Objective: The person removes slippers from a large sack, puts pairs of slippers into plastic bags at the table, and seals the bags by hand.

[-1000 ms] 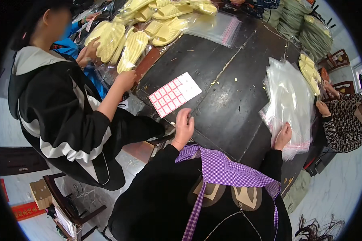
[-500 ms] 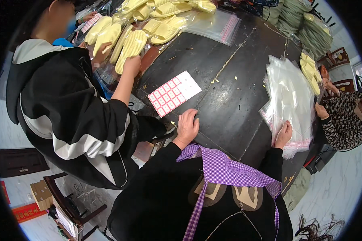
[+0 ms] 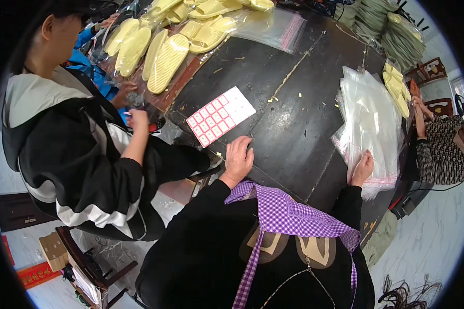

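My left hand [image 3: 238, 159] rests at the near edge of the dark table, holding nothing, its fingers loosely bent and a little apart. Just beyond its fingertips lies a white sheet of red-bordered labels [image 3: 216, 119], with part of its right side bare. On the right, a fanned stack of clear plastic bags [image 3: 368, 113] covers the tabletop. My right hand [image 3: 362, 169] is at the near end of that stack, its fingers curled together against the bags; how many bags they grip is hidden.
Yellow slippers [image 3: 170, 62], several bagged, are piled at the far left. More clear bags [image 3: 270, 28] lie beside them. A yellow pair [image 3: 395, 87] sits beyond the right-hand stack. One person [image 3: 82, 159] is close on my left, another [image 3: 441, 149] at the right edge.
The person on my left has let go of a yellow slipper and drawn that hand back and down, off the pile. My own hands have barely moved.
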Tool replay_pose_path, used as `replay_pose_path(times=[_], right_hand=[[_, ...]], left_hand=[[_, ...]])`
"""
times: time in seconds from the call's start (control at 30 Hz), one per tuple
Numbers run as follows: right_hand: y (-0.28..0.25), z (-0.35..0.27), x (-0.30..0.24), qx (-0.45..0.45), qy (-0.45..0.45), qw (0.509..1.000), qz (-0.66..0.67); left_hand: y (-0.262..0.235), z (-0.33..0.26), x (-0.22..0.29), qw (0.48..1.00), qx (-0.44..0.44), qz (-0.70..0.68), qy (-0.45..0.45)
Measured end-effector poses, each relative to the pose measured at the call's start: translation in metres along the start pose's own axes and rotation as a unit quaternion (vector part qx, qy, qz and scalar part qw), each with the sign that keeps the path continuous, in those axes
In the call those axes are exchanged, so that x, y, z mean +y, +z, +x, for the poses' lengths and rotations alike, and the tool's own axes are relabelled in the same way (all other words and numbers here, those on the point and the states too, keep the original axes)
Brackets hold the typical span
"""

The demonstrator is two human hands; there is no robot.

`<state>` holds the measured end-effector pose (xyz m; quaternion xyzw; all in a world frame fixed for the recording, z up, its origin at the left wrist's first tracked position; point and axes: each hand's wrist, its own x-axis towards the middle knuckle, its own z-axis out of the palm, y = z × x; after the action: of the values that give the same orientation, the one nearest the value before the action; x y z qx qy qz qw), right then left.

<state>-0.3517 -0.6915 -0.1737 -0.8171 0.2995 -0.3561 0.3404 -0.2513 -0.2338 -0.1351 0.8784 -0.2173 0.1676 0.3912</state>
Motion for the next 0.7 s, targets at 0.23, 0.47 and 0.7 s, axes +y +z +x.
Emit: replay_pose_path(times=[0.23,0.47,0.7], right_hand=[[-0.0011,-0.0004,-0.0085,-0.003,-0.005,1.000,-0.024],[-0.0019,-0.0011,-0.0074,-0.004,0.008,1.000,-0.029],[-0.0003,-0.0004,-0.0033,0.003,0.007,1.000,-0.018]], left_hand=[[0.0004,0.0033,-0.0032,1.000,-0.003,-0.004,0.004],[0.0000,0.0011,-0.0009,1.000,0.007,0.000,0.010],[-0.0007,0.0009,-0.0006,1.000,0.005,-0.001,0.013]])
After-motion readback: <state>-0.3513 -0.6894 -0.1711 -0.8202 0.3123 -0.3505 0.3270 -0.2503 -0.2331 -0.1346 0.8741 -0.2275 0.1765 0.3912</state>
